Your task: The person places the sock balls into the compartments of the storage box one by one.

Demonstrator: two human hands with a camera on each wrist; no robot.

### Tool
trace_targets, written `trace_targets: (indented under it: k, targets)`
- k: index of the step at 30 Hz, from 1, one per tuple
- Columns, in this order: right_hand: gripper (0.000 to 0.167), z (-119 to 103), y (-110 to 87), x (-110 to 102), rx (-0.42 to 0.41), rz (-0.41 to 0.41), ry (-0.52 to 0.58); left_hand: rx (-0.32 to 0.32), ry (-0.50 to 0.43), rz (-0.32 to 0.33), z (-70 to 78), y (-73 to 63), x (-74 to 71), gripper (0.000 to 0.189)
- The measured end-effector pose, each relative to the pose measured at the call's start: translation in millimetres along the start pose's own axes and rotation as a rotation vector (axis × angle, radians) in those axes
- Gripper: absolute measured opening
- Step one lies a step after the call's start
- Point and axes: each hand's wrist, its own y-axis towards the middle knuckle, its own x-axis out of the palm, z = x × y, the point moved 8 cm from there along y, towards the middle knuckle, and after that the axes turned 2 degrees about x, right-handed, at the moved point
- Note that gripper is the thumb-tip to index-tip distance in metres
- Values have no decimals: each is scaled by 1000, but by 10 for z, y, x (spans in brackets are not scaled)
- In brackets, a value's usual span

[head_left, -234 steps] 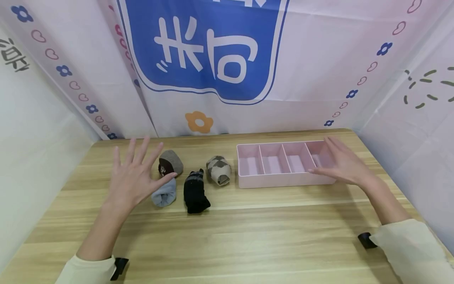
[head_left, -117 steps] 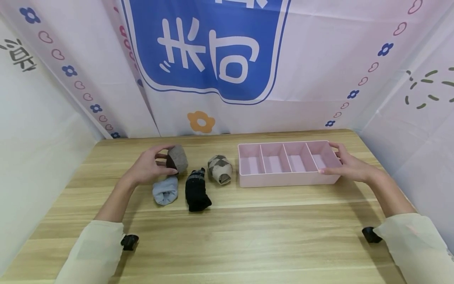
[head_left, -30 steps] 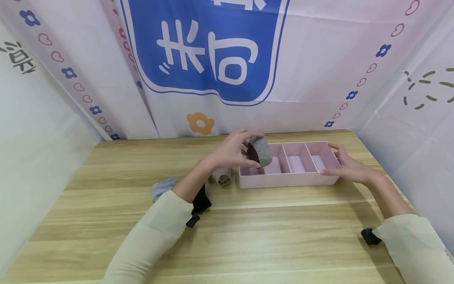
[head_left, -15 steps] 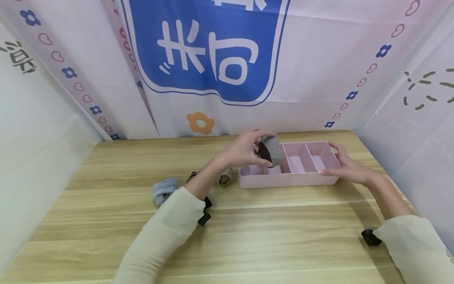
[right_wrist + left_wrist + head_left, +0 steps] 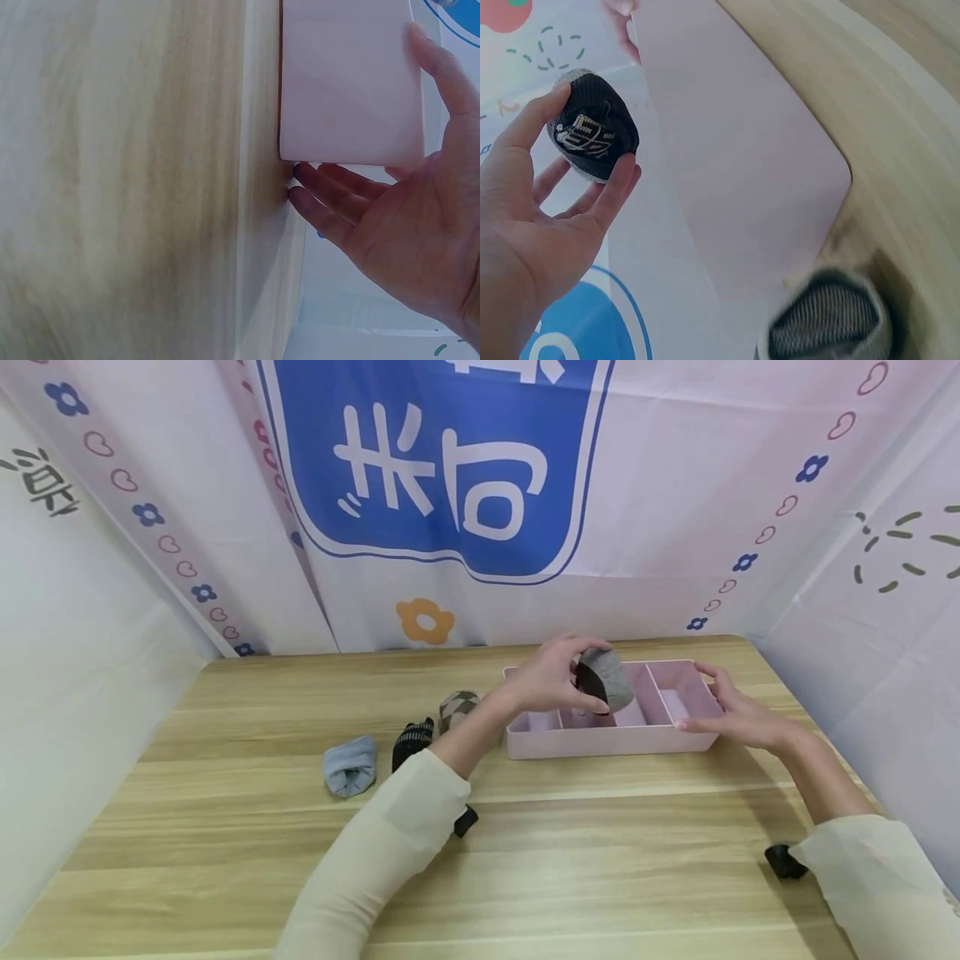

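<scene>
My left hand (image 5: 557, 678) pinches a rolled grey sock (image 5: 611, 680) with a dark patch, thumb on one side and fingers on the other. In the left wrist view, pale stitching shows on the dark part of that sock (image 5: 592, 135). It hangs above the middle of a pink divided box (image 5: 592, 743), covering part of a divider. At the box's right end, my right hand (image 5: 738, 710) grips it, thumb at the front rim and fingers around the far side. The right wrist view shows the box's end wall (image 5: 352, 82) against that hand (image 5: 405, 217).
Left of the box lie a light blue rolled sock (image 5: 350, 767), a black sock (image 5: 411, 743) and a checkered rolled sock (image 5: 456, 706). My left forearm partly covers the last two. A printed cloth (image 5: 637, 527) rises behind the wooden table (image 5: 600, 860).
The left hand first hovered open, then took the grey sock from the table's left and carried it right over the box. The right hand settled on the box's end and stays there.
</scene>
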Motion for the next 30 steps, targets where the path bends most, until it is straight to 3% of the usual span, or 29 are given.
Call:
trace_targets:
  k: [12,30]
  targets:
    - [112,21,6,-2,-8,0,14,-16,-3,42,35,264,249,80]
    - [111,11,1,-7,-28,-8,21,-58,25,73,102,434,486,79]
